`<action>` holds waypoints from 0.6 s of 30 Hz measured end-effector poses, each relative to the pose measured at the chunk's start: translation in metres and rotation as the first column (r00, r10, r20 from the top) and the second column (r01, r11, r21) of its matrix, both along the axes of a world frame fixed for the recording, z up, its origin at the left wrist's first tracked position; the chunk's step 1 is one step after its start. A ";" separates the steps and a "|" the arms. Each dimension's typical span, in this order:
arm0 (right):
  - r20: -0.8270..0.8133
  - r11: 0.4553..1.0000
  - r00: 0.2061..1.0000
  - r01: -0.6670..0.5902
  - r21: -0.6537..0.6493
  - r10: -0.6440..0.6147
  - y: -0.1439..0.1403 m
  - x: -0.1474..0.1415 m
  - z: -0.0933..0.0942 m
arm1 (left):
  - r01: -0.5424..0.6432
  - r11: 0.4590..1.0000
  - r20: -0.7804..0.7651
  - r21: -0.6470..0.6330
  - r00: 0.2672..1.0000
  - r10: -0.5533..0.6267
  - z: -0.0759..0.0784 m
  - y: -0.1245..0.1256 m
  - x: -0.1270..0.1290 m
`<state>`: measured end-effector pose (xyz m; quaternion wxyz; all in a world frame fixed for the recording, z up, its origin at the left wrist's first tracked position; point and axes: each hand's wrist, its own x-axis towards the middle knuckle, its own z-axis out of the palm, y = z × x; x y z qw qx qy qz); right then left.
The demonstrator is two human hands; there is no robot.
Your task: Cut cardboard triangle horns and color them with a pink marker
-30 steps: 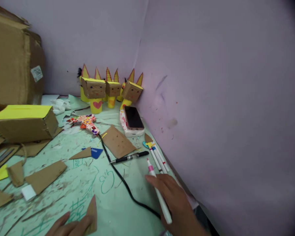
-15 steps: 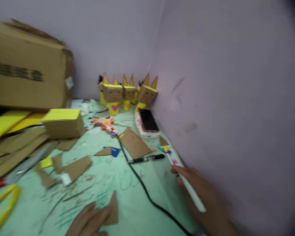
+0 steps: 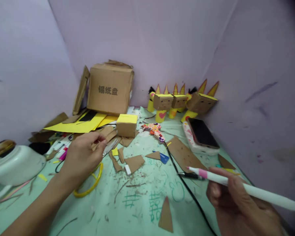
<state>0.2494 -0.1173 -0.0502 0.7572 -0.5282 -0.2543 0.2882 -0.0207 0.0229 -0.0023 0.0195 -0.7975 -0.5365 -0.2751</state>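
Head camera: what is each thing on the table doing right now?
Pink marker: uncapped, held in right hand.
Left hand: reaching over yellow scissors.
Cardboard box: upright, flaps open.
Phone: screen dark.
Cardboard triangle: lying flat.

Soft even light, dark vignetted corners

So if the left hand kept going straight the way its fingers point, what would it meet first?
Probably the loose brown cardboard scraps just beyond the left hand, and behind them the small yellow-topped cardboard box. Depth is hard to judge from this single view.
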 end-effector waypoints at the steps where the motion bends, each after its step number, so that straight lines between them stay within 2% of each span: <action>1: -0.053 1.000 0.998 -0.013 0.025 0.015 0.005 -0.004 0.001 | 0.033 0.997 -0.015 -0.067 0.999 -0.034 -0.001 0.002 0.001; 3: -0.148 0.997 0.986 -0.068 0.040 0.073 0.012 -0.012 0.001 | 0.187 0.956 -0.064 -0.226 0.976 -0.207 -0.009 -0.001 0.008; 5: -0.209 0.994 0.971 -0.113 0.014 0.113 0.017 -0.021 -0.003 | 0.336 0.863 -0.128 -0.377 0.904 -0.408 -0.021 -0.008 0.020; 6: -0.231 0.991 0.964 -0.134 -0.011 0.128 0.019 -0.025 -0.006 | 0.359 0.841 -0.181 -0.406 0.870 -0.459 -0.027 -0.012 0.026; 10: -0.272 0.981 0.949 -0.184 -0.055 0.162 0.024 -0.038 -0.016 | 0.378 0.814 -0.306 -0.441 0.789 -0.532 -0.048 -0.018 0.038; 13: -0.251 0.976 0.951 -0.206 -0.074 0.182 0.025 -0.043 -0.019 | 0.414 0.818 -0.334 -0.398 0.766 -0.550 -0.053 -0.014 0.038; 15: -0.242 0.970 0.948 -0.230 -0.079 0.205 0.024 -0.045 -0.020 | 0.405 0.834 -0.236 -0.373 0.828 -0.508 -0.051 -0.013 0.036; 17: -0.231 0.970 0.950 -0.232 -0.074 0.209 0.023 -0.047 -0.020 | 0.403 0.832 0.007 -0.381 0.901 -0.433 -0.048 -0.016 0.037; 18: -0.221 0.971 0.953 -0.228 -0.070 0.208 0.022 -0.049 -0.020 | 0.410 0.811 0.167 -0.417 0.912 -0.375 -0.046 -0.018 0.038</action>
